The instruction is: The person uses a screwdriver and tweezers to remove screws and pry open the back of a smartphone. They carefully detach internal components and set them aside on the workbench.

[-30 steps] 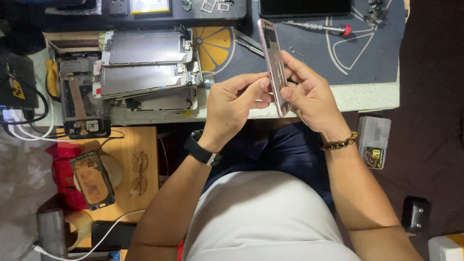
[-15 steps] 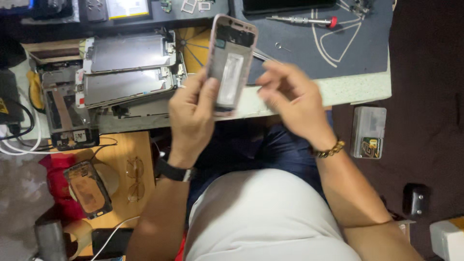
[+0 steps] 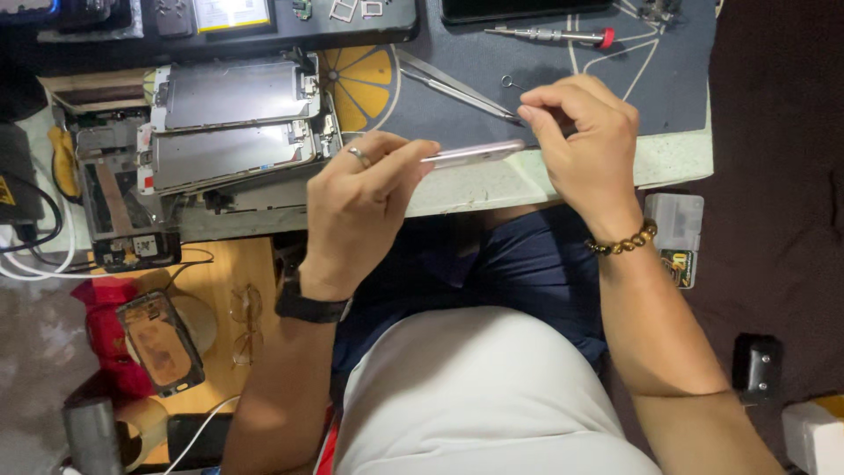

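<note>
Left hand (image 3: 365, 198) clamped on pink phone housing (image 3: 470, 154), held edge-up over bench edge, likely so thin side faces up for inspection. Right hand (image 3: 580, 141) fingertips pinched together at housing's far end, steadying. Tweezers (image 3: 457, 88), red-tipped screwdriver (image 3: 549, 35) parked within reach on mat (image 3: 677, 79).

The left hand (image 3: 360, 207) covers one end of the pink phone housing (image 3: 475, 155), which shows edge-on only, so its faces cannot be read. The right hand (image 3: 580, 145) curls over its own fingertips; whether they pinch anything is too small to tell. The picture's top edge cuts off a dark screen (image 3: 519, 9), a yellow-labelled part (image 3: 230, 12) and small metal frames (image 3: 352, 9). The lower edge crops both forearms. At lower left, a grey cylinder (image 3: 90, 433) is blurred and partly out of frame.
</note>
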